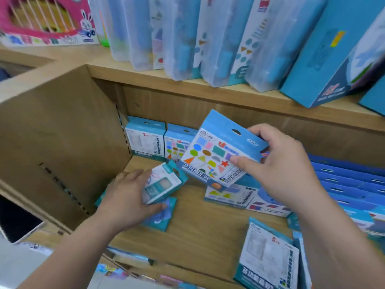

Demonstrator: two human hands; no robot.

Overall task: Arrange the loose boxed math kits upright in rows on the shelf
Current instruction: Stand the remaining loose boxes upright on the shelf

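My right hand holds a blue boxed math kit printed with coloured shapes, tilted above the wooden shelf. My left hand grips a smaller white-and-teal kit at the shelf's left, over another flat teal kit. Two kits stand upright against the back wall: a white-faced one and a shapes one. More kits lie flat under the held box and at the front right.
A cardboard divider walls the shelf on the left. A stack of blue flat boxes fills the right side. On the upper shelf stand clear plastic cases, tall blue boxes and a pink toy box.
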